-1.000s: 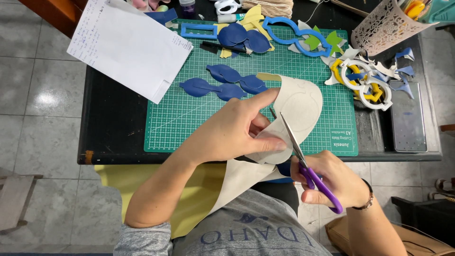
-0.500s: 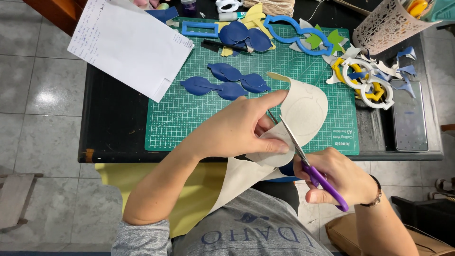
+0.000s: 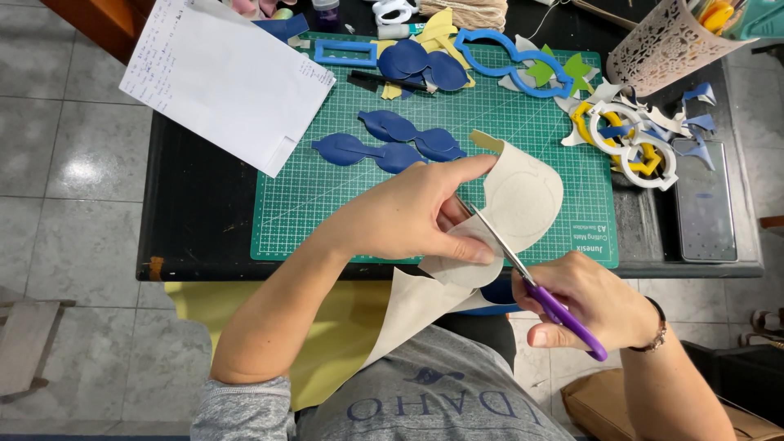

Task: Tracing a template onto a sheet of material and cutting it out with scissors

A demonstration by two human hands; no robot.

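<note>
Over the mat's near edge, purple-handled scissors (image 3: 523, 265) point up-left — into beige sheet (image 3: 523, 200).

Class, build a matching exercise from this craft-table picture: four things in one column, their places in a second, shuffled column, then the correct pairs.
Things
1. purple-handled scissors
2. beige sheet
3. white paper
4. dark phone

Places
A. far left of the black table, partly over its edge
B. in the right hand
C. right of the green cutting mat
D. pinched in the left hand, above the mat's near edge

Pairs: 1-B, 2-D, 3-A, 4-C
</note>
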